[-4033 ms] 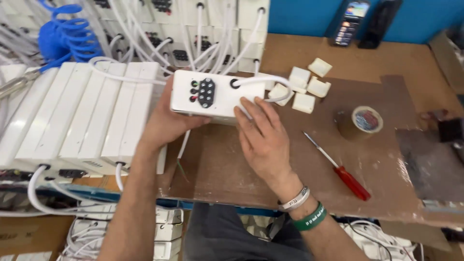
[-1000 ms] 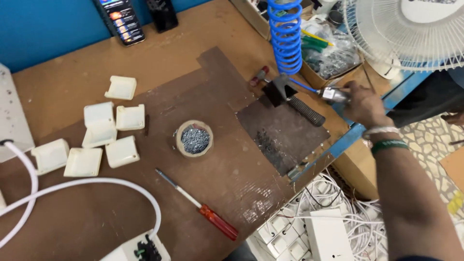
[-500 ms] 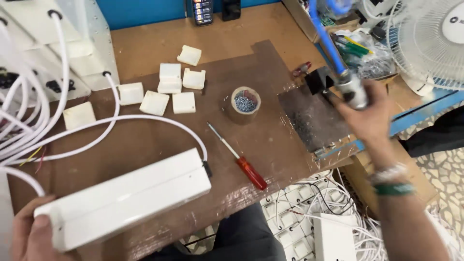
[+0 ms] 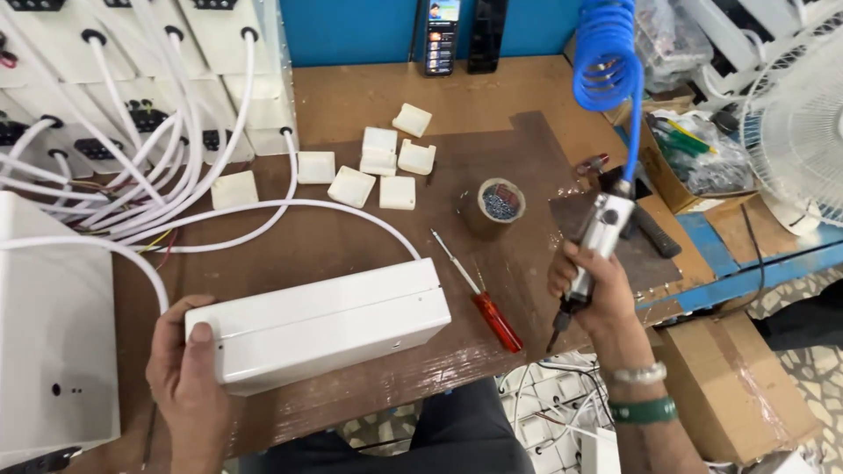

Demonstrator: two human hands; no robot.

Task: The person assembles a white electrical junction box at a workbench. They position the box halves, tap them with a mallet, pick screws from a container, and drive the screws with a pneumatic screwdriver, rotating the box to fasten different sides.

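Beside the tape roll [image 4: 493, 207] we see a red-handled screwdriver [image 4: 479, 303]; small white caps [image 4: 379, 171] lie left of it, a fan [image 4: 803, 145] far right.

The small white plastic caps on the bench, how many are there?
7: one far left, one beside it, five clustered. Another may sit under the second.

Right hand [image 4: 590, 294] is bringing the air screwdriver [image 4: 593, 246] leftward off the far-right bench edge toward the white box [image 4: 320, 320], which left hand [image 4: 189, 382] is now gripping nearer centre
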